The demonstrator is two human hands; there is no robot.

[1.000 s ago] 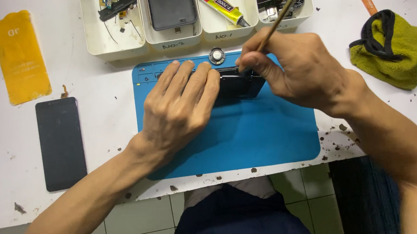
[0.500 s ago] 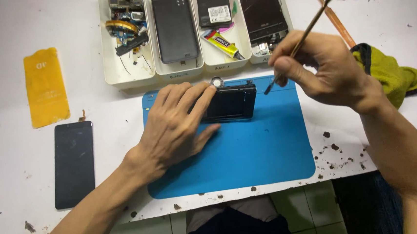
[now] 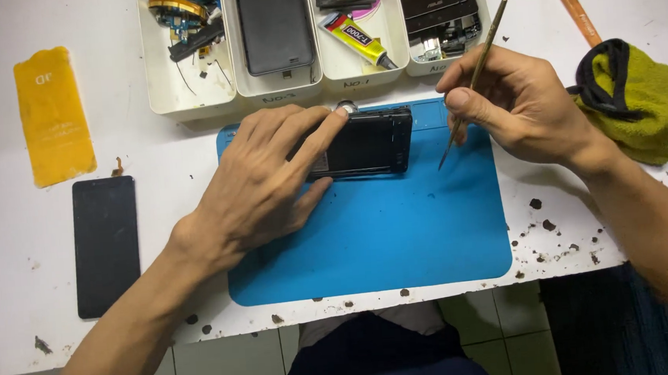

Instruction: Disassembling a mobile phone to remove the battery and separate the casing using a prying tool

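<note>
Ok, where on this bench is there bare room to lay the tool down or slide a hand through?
The blue mat lies bare below the black phone, between the left hand and right hand. White table shows between the dark screen panel and the mat. It is crowded along the top, at the white trays, and around the green cloth.

Place: phone repair workbench (a small workshop)
Signs: blue work mat, white parts trays holding phone components, glue tube, scuffed white table
</note>
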